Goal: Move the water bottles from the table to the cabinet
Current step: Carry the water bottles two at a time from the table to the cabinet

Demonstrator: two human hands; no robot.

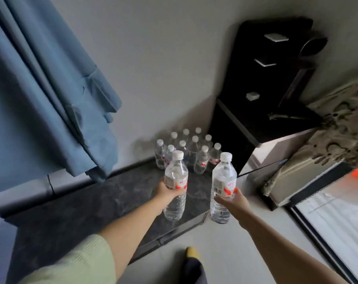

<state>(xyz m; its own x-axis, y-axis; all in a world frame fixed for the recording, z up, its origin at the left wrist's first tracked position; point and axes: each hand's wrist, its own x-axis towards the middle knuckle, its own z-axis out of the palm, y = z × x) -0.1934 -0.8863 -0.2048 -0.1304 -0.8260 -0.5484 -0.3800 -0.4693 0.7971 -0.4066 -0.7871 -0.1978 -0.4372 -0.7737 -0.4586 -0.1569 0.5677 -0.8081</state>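
Nearest the camera, a pale green sleeve (77, 261) covers the left upper arm, and both bare forearms reach forward and down, with a yellow-toed foot (191, 252) on the light floor (225, 253) between them. The left hand (166, 191) is closed round the labelled middle of one water bottle (176, 181), held upright above the dark marbled ledge (104, 203). The right hand (234, 201) grips a second bottle (224, 181) in the same way, upright, just off the ledge's front corner and over the floor. Both bottles look full and capped. Farther back on the same ledge, in the corner by the wall, stands a cluster of bottles (189, 149), close-packed and upright. This looks like the carrying step, near its end: two bottles are in hand and the ledge, which seems to be the low cabinet top, already holds a good part of the load. The next move would call for lowering each bottle onto the bare dark surface just in front of the cluster, keeping them vertical and clear of the standing ones so none is knocked over. The polished stone may be slippery. A blue curtain (43, 95) hangs at left, a black stand (266, 83) rises beside the cluster, and patterned bedding (333, 130) lies at right.
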